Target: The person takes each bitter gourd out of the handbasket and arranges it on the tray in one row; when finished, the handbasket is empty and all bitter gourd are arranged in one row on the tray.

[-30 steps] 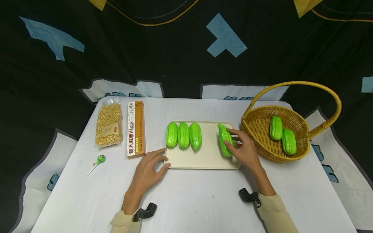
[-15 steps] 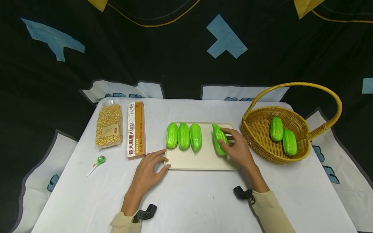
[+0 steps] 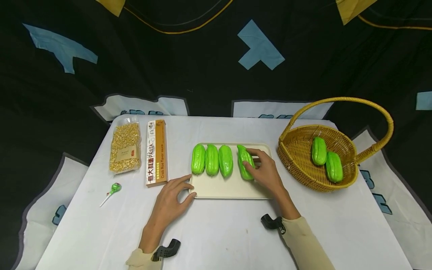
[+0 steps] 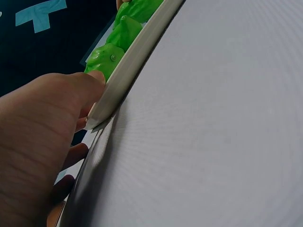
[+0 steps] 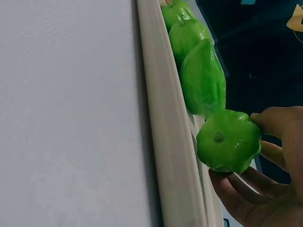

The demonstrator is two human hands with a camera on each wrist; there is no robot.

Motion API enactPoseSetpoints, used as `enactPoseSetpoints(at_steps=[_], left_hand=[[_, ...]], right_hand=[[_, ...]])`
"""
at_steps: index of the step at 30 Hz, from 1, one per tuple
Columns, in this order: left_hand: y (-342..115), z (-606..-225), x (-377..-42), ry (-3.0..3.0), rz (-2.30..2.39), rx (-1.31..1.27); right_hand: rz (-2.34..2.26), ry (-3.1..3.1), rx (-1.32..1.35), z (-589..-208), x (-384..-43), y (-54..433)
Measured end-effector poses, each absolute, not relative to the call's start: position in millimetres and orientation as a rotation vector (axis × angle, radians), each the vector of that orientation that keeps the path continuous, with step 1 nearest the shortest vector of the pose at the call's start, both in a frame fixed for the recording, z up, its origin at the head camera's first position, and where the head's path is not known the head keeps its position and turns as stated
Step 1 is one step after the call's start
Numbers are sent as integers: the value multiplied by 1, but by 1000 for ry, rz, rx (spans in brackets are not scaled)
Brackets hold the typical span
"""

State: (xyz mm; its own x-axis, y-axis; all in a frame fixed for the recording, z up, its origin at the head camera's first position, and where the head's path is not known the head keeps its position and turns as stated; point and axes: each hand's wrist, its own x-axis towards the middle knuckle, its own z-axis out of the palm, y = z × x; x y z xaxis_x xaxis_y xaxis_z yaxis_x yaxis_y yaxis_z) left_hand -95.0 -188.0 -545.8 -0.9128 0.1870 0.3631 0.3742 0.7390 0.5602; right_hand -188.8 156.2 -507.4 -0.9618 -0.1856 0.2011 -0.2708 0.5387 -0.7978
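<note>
A cream tray lies mid-table. Three bright green, ribbed, glossy gourds stand side by side on it: the left gourd, the middle gourd and the right gourd. With thumb and fingers my right hand grips a fourth such gourd, a small gap to the right of that row. Whether its underside touches the tray cannot be told. My left hand rests at the tray's left edge, its thumb and fingers loosely bent against the rim, as the left wrist view also shows.
A wicker basket with a tall handle stands right of the tray, two more green gourds inside. On the left lie a bag of corn kernels, a pasta box and a lollipop. A dark cloth hangs behind.
My right hand has moved left over the tray with its gourd, bringing it nearer to the row of three. The left hand has stayed at the tray's edge.
</note>
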Motion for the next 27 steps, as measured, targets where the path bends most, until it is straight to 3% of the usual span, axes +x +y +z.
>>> enactPoseSetpoints(at_steps=[27], left_hand=[[-189, -547, -95, -2607, -931, -475]], right_hand=[[1353, -2726, 249, -515, -202, 130]])
